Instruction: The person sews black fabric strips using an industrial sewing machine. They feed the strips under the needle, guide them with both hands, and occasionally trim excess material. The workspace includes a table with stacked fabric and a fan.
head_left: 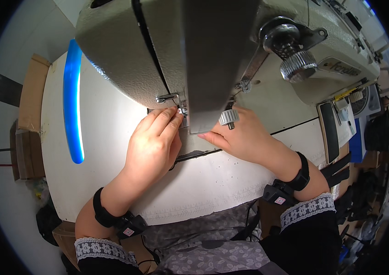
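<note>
A cream sewing machine (121,50) stands over the white table, with a blurred grey bar (213,64) in front of its needle area. My left hand (151,142) is closed, its fingers pressed together beside the metal thread guide and needle parts (182,106). Whatever lies under those fingertips is too small or hidden to make out. On the other side of the bar, my right hand (247,140) points its thumb toward the same spot. Its other fingers are hidden behind the bar and a small knurled knob (229,117).
A blue-backed light strip (72,101) glows on the white tabletop (98,183) at left. Cardboard pieces (31,96) stand beyond the left edge. A knurled tension dial (297,66) juts from the machine. A dark phone-like slab (329,130) lies at right.
</note>
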Demonstrator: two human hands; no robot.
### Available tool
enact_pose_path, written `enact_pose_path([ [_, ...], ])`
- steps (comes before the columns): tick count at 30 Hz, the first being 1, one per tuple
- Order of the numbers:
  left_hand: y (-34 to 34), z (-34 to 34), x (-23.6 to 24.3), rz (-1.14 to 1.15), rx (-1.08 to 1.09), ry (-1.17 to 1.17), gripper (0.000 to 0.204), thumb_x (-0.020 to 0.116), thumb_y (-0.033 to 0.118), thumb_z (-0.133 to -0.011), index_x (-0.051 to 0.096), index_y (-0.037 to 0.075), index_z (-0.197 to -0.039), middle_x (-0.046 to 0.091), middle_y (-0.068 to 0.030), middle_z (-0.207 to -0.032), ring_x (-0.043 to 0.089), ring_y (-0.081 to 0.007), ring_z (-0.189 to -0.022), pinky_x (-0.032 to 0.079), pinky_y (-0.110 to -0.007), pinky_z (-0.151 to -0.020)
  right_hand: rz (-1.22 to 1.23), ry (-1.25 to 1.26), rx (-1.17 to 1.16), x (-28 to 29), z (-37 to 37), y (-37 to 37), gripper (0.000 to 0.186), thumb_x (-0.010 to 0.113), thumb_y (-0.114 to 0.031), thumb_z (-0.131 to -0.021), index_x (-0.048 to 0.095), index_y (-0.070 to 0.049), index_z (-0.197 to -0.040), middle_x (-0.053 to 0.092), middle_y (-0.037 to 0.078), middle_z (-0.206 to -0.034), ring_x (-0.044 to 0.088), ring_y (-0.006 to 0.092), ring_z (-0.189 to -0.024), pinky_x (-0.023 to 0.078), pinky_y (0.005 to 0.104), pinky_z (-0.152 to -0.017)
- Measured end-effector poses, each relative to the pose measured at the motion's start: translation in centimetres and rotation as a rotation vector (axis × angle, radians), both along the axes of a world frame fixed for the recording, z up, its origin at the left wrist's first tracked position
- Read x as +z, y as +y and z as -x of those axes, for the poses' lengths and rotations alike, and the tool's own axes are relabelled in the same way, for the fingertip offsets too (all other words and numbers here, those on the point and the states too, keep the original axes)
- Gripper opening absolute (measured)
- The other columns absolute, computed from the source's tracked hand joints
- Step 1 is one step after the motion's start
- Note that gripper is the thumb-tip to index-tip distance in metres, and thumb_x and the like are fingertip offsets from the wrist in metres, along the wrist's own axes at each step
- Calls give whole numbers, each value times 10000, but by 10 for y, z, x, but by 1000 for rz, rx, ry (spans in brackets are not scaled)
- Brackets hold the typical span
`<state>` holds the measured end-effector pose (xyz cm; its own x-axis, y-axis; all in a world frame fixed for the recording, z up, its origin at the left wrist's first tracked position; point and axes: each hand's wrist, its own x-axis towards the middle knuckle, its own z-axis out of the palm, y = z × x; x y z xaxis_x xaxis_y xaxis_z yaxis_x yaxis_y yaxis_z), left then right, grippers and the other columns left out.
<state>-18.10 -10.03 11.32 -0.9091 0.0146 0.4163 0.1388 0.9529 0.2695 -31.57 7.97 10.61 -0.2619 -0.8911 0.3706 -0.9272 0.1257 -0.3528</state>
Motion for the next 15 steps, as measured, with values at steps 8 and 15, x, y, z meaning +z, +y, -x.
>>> enact_pose_path([
  [8, -28, 6, 0, -287, -2, -177, 254, 692, 19, -838, 692, -28, -1088, 682, -168, -1081, 650, -328, -1006, 528, -395, -899, -52, -26, -25, 5, 1, 4, 214, 687, -280, -890, 654, -100, -779, 558, 31, -812, 611, 217, -813, 519, 365, -687],
  [15, -66, 50, -18, -210, -29, -204, 206, 685, 101, -873, 692, 0, -1053, 697, -171, -1019, 667, -352, -954, 530, -441, -844, -3, -19, 17, 0, 0, 1, 203, 694, -253, -886, 639, -95, -772, 535, 33, -800, 596, 217, -801, 513, 366, -680],
])
